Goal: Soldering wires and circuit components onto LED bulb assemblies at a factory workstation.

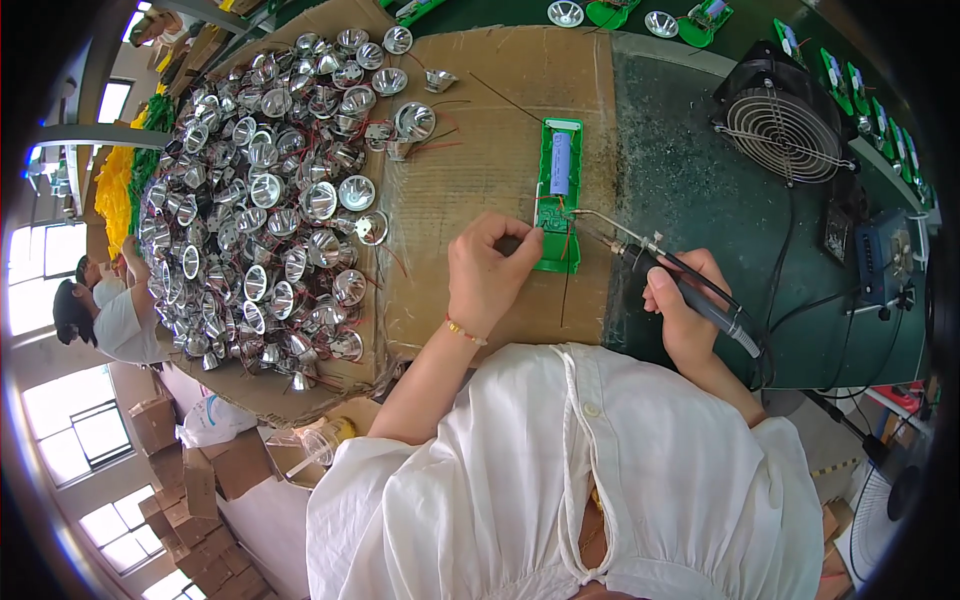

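An open green plastic housing (557, 264) lies upright in the picture on the cardboard sheet. A purple cylindrical battery (561, 165) sits in its far half, and a small green circuit board (551, 214) with thin wires sits nearer. My left hand (487, 268) is closed in a pinch at the housing's left edge, beside the board; whatever is between the fingertips is too small to make out. My right hand (684, 308) grips a soldering iron (640, 264) with a thin curved metal feed tube (603, 219). Its tip points at the board from the right.
Many silver reflector cups (265, 190) with red wires are heaped on the left. A black fan with a wire grille (780, 132) stands at the far right, near a blue box (882, 258) with cables. More green housings (835, 78) line the far edge.
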A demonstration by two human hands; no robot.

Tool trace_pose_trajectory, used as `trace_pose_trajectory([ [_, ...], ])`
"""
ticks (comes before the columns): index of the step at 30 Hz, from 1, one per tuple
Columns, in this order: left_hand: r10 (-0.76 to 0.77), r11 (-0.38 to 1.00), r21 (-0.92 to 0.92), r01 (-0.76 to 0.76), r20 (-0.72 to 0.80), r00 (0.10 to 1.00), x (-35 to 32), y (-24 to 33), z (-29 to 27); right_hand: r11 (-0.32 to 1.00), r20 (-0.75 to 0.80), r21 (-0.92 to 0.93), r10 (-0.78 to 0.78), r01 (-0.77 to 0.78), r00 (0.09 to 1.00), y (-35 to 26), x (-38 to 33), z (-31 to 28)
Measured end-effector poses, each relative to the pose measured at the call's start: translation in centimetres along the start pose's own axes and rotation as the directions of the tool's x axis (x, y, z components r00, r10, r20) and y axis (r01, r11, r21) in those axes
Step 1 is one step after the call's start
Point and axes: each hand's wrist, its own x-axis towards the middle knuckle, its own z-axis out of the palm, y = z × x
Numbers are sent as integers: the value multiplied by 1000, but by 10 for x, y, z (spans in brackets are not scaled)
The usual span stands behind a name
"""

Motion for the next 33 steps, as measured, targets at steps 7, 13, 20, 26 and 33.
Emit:
trace_pose_trajectory([
  [7,181,980,-86,-182,-17,983,-7,0,-2,999,36,28,15,-16,999,2,-2,-4],
  [13,216,967,115,-229,115,970,2,2,-2,997,39,-58,-55,57,998,1,-2,0],
  [20,150,979,121,-167,140,979,6,3,-2,985,106,-151,-65,80,992,6,-1,-4],
  [26,136,985,84,-152,178,975,9,0,-3,998,19,-43,-55,56,998,1,-3,2],
  [33,118,984,107,-142,201,972,12,0,-3,990,80,-131,-39,49,996,3,-2,-2],
])
